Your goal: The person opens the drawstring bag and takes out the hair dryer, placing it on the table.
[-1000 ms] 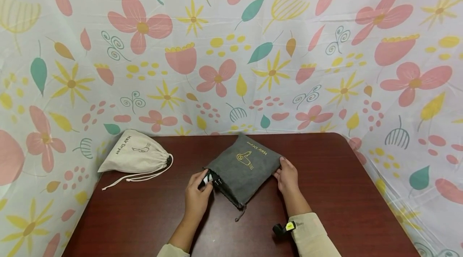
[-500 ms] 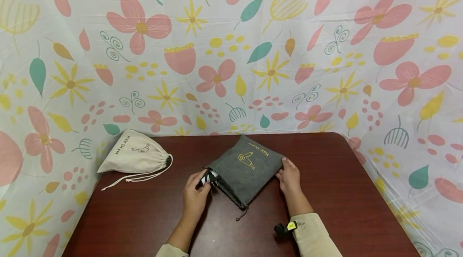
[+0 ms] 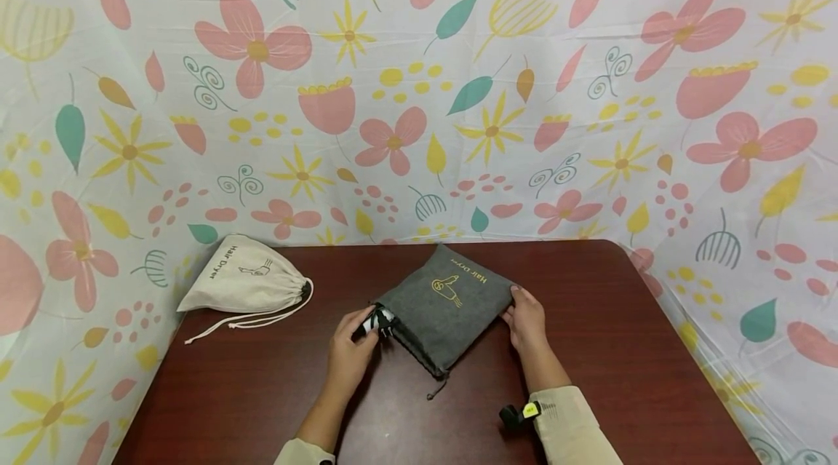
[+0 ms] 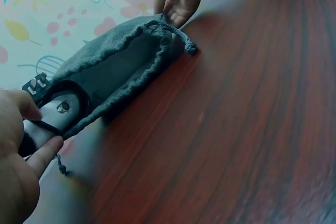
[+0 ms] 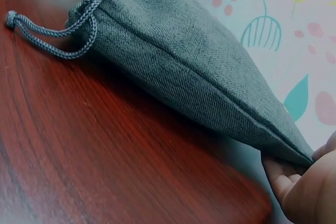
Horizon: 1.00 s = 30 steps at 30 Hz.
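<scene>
1. Pinched the white-and-black appliance [image 4: 59, 113] between thumb and fingers of the left hand [image 3: 349, 350], at the end sticking out of the gray bag [image 3: 439, 327].
2. Found the appliance lying in the bag's mouth, beyond the left fingertips toward the upper right in the head view, with the rest hidden by cloth; could not tell its full length.
3. Judged this line decisive: read the exposed part's long axis as running from the left grip into the bag, at the mouth's left corner, beside a slack, gaping opening.
4. Saw black cord across the appliance's exposed end, and a two-pronged plug [image 4: 35, 86] just beside, at the bag's rim.
5. Pinched the bag's right closed corner with the right hand [image 3: 527, 319], well apart from the mouth.
6. Counted the left hand nearer: touching the appliance itself, against only cloth for the right.
7. Noted the drawstring [image 5: 47, 32] hanging at the mouth's other corner, and a beige bag [image 3: 252, 283] lying well apart, leftward on the table [image 3: 602, 319].
</scene>
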Each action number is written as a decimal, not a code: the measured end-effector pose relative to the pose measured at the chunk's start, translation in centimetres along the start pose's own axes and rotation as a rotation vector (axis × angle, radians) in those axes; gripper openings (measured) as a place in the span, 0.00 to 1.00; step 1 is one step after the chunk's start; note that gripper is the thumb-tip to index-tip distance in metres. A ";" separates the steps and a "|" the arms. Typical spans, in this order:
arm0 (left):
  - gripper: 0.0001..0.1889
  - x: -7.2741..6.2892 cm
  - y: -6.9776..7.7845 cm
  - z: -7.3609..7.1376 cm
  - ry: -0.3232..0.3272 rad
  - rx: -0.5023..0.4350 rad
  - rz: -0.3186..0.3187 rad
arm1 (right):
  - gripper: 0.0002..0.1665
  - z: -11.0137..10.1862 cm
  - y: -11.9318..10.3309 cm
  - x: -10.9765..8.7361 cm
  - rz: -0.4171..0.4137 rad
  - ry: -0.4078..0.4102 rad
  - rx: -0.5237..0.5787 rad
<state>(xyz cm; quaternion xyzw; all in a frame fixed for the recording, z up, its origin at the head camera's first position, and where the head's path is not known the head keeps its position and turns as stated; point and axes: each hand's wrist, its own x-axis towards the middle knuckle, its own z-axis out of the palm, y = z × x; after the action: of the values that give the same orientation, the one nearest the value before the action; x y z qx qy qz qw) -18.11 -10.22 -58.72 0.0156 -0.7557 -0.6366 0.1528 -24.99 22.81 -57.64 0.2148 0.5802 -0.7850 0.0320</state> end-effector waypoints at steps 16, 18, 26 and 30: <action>0.22 0.3 -0.2 -1.2 -0.106 0.218 -0.028 | 0.24 -0.3 -0.7 0.3 -0.077 -0.029 -0.107; 0.17 0.4 -0.1 -1.1 -0.102 0.246 -0.048 | 0.24 -0.3 -0.8 0.2 -0.082 -0.034 -0.127; 0.20 1.1 0.8 -0.6 -0.113 0.420 -0.065 | 0.28 -0.3 -1.6 0.2 -0.120 -0.029 -0.266; 0.23 1.2 1.1 -0.4 -0.137 0.463 -0.079 | 0.29 -0.3 -2.0 0.2 -0.169 -0.033 -0.313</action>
<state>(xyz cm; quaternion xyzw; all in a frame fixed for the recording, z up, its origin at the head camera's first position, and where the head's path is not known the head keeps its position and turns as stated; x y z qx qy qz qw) -18.96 -10.68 -57.37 0.0363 -0.8890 -0.4513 0.0684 -25.69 23.83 -55.96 0.1446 0.7106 -0.6885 0.0083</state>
